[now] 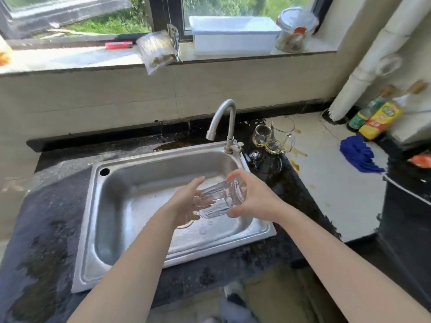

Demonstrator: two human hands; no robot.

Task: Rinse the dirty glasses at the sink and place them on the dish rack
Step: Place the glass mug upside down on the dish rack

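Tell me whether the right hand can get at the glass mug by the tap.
Probably not yet: the right hand is holding a glass over the sink. Otherwise the way to the mug looks free.

My left hand (186,201) and right hand (254,201) are bare, with no rings, watch or gloves on them. Both forearms are uncovered right down to the bottom edge of the view, so no sleeve shows. Below them I wear olive-brown trousers (275,297).
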